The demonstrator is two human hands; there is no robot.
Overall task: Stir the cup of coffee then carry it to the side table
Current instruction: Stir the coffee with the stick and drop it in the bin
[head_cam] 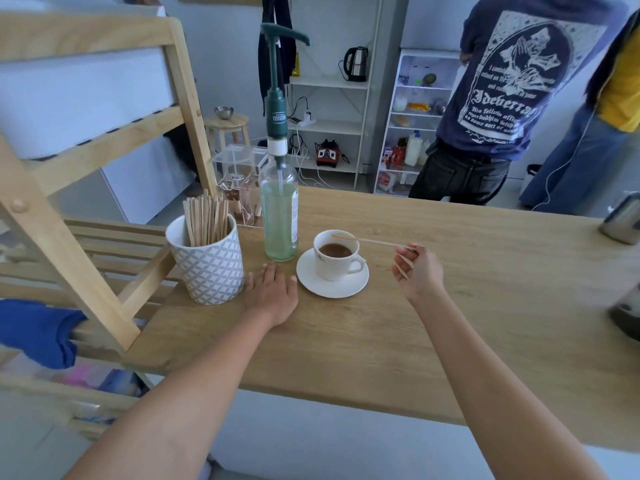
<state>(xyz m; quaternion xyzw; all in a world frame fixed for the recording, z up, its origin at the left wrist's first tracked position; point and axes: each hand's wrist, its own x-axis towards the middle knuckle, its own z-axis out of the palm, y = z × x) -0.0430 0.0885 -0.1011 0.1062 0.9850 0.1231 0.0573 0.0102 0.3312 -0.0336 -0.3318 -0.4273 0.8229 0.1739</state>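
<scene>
A white cup of coffee (335, 258) stands on a white saucer (329, 288) on the wooden table (467, 306). My right hand (417, 270) is to the right of the cup and pinches one end of a thin wooden stir stick (367, 240). The stick lies nearly level, its far tip above the cup's back rim, out of the coffee. My left hand (272, 292) rests flat on the table just left of the saucer, fingers spread, holding nothing.
A patterned mug full of stir sticks (207, 261) and a tall pump bottle (280, 209) stand left of the cup, with a clear sachet box (239, 181) behind. Metal vessels (623, 220) sit at the table's right edge. Two people stand beyond the table by an open fridge (415, 123). A wooden rack (104, 188) is on the left.
</scene>
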